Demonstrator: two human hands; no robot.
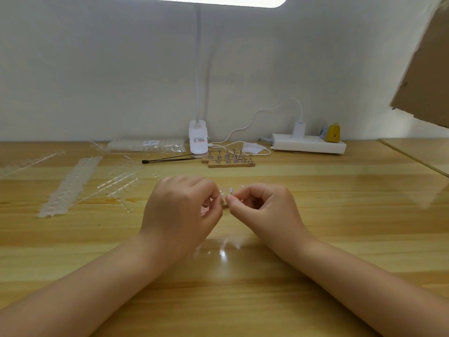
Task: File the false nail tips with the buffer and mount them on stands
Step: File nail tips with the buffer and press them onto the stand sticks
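My left hand (182, 207) and my right hand (262, 207) meet above the middle of the wooden table (315, 239), both with curled fingers. The left fingers grip a small tan piece (225, 204); it is mostly hidden, so I cannot tell whether it is the buffer or a stand base. The right thumb and forefinger pinch a small clear nail tip (230, 191) right against that piece. Farther back, two wooden bases hold several metal stands (228, 158), all bare. A few loose clear tips (220, 249) lie on the table just in front of my wrists.
Strips of clear nail tips (70, 186) and empty sprues (121, 183) lie at the left, with a bag of tips (145, 145) behind them. A clip lamp (198, 139), a black thin tool (167, 159) and a white power strip (308, 143) stand along the wall. Cardboard (425, 69) hangs at upper right.
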